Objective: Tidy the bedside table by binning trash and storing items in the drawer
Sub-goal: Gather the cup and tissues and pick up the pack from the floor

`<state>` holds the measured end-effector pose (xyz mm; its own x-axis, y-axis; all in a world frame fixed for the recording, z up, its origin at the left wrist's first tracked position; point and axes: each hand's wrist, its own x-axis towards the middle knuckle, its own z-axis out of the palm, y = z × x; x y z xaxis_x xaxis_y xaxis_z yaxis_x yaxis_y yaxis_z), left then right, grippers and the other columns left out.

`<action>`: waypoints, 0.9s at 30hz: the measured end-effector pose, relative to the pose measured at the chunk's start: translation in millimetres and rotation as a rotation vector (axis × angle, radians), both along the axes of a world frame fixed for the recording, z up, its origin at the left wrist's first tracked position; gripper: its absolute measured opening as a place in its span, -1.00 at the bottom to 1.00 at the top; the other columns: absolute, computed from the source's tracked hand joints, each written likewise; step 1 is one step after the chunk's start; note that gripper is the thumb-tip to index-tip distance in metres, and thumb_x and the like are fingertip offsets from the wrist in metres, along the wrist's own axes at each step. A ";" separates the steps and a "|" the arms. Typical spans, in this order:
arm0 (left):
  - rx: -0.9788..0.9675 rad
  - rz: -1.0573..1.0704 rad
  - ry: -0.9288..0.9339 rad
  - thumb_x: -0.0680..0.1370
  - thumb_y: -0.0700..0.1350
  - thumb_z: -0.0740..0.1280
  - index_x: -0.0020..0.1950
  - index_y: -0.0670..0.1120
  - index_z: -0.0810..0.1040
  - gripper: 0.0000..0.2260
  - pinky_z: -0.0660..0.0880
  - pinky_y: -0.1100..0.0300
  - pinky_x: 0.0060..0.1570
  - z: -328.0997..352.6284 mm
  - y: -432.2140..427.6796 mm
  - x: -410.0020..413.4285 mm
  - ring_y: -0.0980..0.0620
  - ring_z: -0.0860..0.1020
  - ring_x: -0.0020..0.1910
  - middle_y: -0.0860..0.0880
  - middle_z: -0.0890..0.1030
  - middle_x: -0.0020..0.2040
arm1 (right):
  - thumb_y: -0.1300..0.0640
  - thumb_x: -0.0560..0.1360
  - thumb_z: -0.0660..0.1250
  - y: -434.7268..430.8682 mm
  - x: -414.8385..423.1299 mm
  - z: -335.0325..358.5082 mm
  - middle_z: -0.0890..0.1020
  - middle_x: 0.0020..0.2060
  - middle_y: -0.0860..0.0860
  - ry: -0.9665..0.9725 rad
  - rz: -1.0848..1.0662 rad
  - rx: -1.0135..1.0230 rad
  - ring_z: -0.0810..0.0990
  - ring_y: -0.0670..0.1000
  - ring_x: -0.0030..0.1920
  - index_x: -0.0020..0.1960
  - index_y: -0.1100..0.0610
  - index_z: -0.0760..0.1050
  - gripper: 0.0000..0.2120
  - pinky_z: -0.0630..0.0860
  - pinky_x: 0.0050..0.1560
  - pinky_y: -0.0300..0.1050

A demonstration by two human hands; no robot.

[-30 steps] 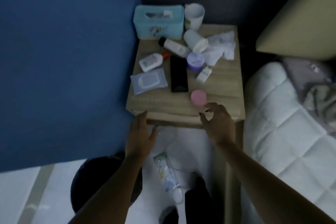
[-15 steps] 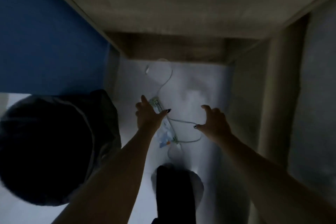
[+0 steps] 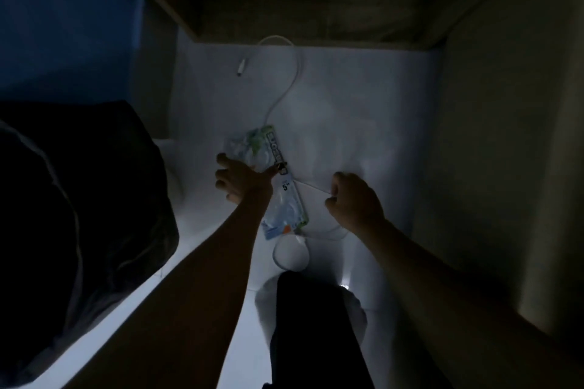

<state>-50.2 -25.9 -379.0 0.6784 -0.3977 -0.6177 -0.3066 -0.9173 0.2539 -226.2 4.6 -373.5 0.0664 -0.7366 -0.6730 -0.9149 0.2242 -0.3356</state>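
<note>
Pressing spread left hand (image 3: 243, 181) on crinkly plastic packet (image 3: 252, 147); right hand (image 3: 355, 200) pinches thin cable (image 3: 298, 71).

**Dim floor corner**

A blue wall (image 3: 63, 25) fills the 10 o'clock area. A white tiled floor (image 3: 363, 110) spreads across the centre, with a small bright glint (image 3: 345, 283) toward 6 o'clock. A pale beige panel (image 3: 505, 136) rises at 3 o'clock.

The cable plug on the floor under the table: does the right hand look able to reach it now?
Probably yes. Only bare floor lies between the right hand and the cable plug; the packet sits off to the side. It lies further in.
</note>
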 end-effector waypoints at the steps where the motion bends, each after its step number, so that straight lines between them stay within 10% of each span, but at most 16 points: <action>1: 0.025 0.010 0.015 0.25 0.07 0.59 0.43 -0.14 0.18 -0.09 0.36 -0.12 0.22 2.9 0.2 4.3 -0.27 0.30 0.33 -0.26 0.30 0.38 | 0.17 0.45 0.27 -2.3 0.0 7.7 0.53 0.01 0.16 -0.013 0.003 0.008 0.54 0.19 0.02 0.01 0.20 0.44 -0.84 0.37 -0.12 -0.12; 6: 0.029 0.019 0.143 0.22 0.21 0.55 0.10 -0.19 0.58 -0.37 0.60 -0.06 0.01 66.4 2.0 12.2 -0.18 0.64 0.01 -0.21 0.65 0.06 | 0.12 0.43 0.31 -17.9 -17.0 90.3 0.56 -0.02 0.15 -0.022 -0.017 0.078 0.55 0.17 0.03 -0.01 0.18 0.49 -0.82 0.40 -0.12 -0.14; 27: -0.489 0.002 0.307 0.55 -0.05 0.32 0.25 -0.23 0.48 -0.65 0.44 -0.09 0.24 694.3 -113.2 -0.4 -0.23 0.51 0.19 -0.25 0.54 0.23 | 0.17 0.36 0.30 -145.3 -69.9 753.0 0.58 -0.19 0.05 -0.045 0.016 -0.360 0.60 0.09 -0.03 -0.22 0.02 0.41 -0.92 0.37 -0.21 -0.20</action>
<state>-50.6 -139.1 315.3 0.4982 -0.6856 -0.5308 -0.1503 -0.6712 0.7259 -296.1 -140.7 379.4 0.1038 -0.9245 -0.3668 -0.8999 0.0698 -0.4305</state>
